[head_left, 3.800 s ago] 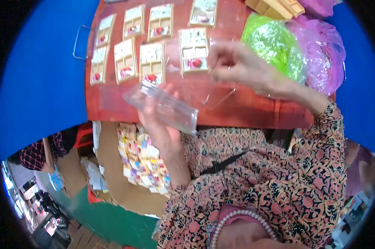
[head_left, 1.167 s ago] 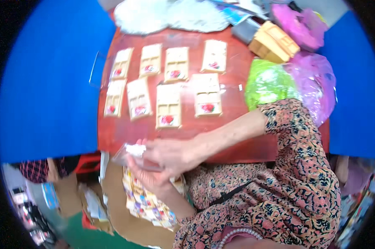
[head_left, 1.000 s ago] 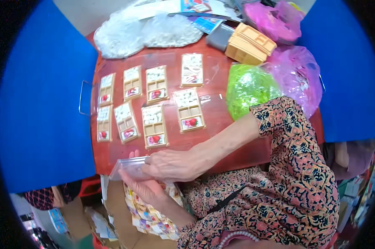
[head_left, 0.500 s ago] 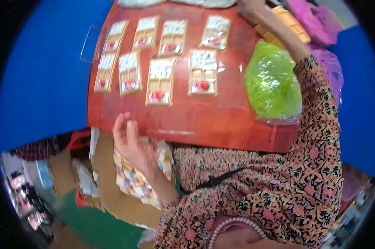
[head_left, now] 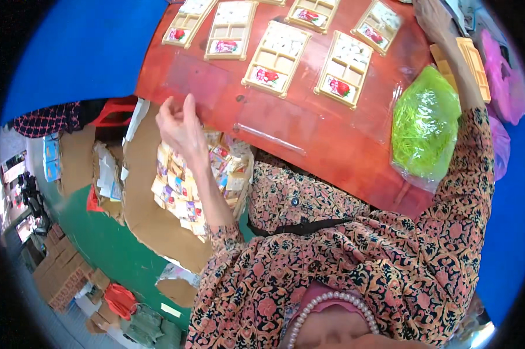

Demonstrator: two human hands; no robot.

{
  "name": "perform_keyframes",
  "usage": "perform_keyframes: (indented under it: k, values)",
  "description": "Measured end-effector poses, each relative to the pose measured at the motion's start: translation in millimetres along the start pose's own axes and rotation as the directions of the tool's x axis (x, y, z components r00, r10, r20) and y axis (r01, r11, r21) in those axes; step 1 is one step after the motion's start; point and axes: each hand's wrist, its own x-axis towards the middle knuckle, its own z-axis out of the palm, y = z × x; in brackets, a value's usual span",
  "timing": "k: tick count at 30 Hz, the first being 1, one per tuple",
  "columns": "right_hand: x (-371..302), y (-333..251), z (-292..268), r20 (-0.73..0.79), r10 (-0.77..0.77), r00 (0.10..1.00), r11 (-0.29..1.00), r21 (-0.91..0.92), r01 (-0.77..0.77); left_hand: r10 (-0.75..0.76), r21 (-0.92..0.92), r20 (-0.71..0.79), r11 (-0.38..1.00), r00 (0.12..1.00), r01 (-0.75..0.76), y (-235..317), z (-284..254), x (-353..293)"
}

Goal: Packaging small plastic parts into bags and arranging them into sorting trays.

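Note:
My left hand [head_left: 184, 128] hovers at the table's near left edge, above an open cardboard box [head_left: 149, 192], with its fingers apart and nothing in it. Reaching to the far right, my right hand [head_left: 434, 20] is beside the orange compartment trays [head_left: 473, 67]; its fingertips are too unclear to show a grip. Several small cream compartment trays [head_left: 277, 58] lie in rows on the red table [head_left: 326, 139]. Each fully visible one has white pieces at its far end, bare compartments in the middle and a strawberry card [head_left: 339, 87] at its near end.
A clear plastic bag of bright green shreds [head_left: 425, 125] lies near the table's right edge, by my right forearm. Pink plastic bags [head_left: 501, 81] are beyond it. Many small filled packs [head_left: 195, 189] are inside the cardboard box. More cartons [head_left: 59, 267] stand at lower left.
The whole view has shifted and turned, so the trays and table sit higher and further right. My left hand stays open near the table edge; my right hand remains at the far right.

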Motion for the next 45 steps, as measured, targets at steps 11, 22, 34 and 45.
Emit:
perform_keyframes:
  k: [11, 22, 34, 45]
  values:
    - [-3.5, -195.7, -155.2, -0.241, -0.413, 0.878, 0.506, 0.741, 0.441, 0.037, -0.056, -0.103, 0.997, 0.994, -0.043, -14.8, 9.3, 12.6]
    - [-8.5, -280.5, -220.3, -0.595, -0.466, 0.655, 0.159, 0.672, 0.723, -0.167, -0.786, 0.437, 0.406, 0.884, 0.465, -1.5, -30.4, 11.0]
    - [31.4, -230.7, -201.4, -0.655, -0.333, 0.678, 0.35, 0.582, 0.734, 0.027, -0.473, 0.298, 0.873, 0.954, 0.123, 34.8, 19.2, 88.9]
    - [78.6, -206.9, -193.3, 0.146, 0.02, 0.989, -0.245, 0.96, -0.136, 0.567, -0.058, 0.281, 0.815, 0.774, -0.576, -3.6, 81.2, 156.3]
